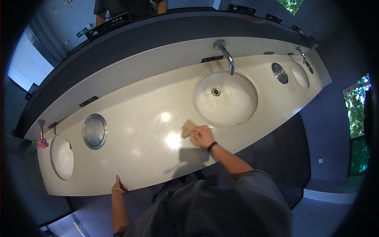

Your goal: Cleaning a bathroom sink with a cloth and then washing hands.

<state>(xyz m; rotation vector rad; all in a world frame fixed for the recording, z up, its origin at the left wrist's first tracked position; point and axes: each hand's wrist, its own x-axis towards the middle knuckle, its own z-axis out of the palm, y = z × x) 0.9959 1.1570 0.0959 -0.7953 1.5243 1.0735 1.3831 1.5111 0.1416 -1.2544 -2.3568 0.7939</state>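
Note:
My right hand [203,136] is closed on a tan cloth [188,128], bunched under the fingers and pressed against the cream countertop [142,122]. It is just left of and in front of the middle sink basin [233,103]. A dark band circles that wrist. At the counter's front edge, further left, my left hand [119,185] has its thumb stretched up and seems to hold nothing. Its other fingers are mostly hidden, and a thin yellowish band is on the wrist.
A curved chrome faucet [226,57] overhangs the middle basin. Round metal lids [95,131] are set into the counter on both sides. Further basins stand at the left end [62,157] and right end [301,75]. A mirror [166,27] runs along the back.

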